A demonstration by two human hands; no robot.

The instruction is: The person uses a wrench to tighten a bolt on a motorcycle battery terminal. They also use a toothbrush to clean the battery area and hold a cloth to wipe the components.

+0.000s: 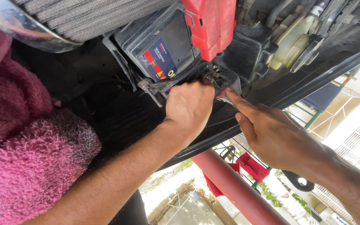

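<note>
Overhead, a black car battery point(159, 43) with a blue and red label is seen in a dark engine bay, and everything else is placed from it. Just right of the battery, a red plastic terminal cover point(211, 25) is seen, touching the battery's upper right side. Below the battery's lower right corner, a metal clamp with a bolt point(213, 77) is found, and a thin metal bracket rod point(153, 88) is seen along the battery's lower edge.

The left hand point(188, 106) is raised beneath the battery, its fingers curled narrowly against the clamp; what is gripped inside the fingers cannot be told, since they are turned away from the camera. The right hand point(276, 135) is held lower right of the battery, with the forefinger stretched out and pressed on a small silvery tool point(226, 98), seemingly a wrench end, whose tip is set at the clamp. The other fingers are folded loosely.

Far right of the battery, cream-coloured plugs point(290, 39) and hoses are seen. Left of the battery, a pink towel point(26, 146) is draped, filling that side. Well below the battery, past the hands, a red pipe point(234, 187) is seen running diagonally, with sunlit ground beyond it.
</note>
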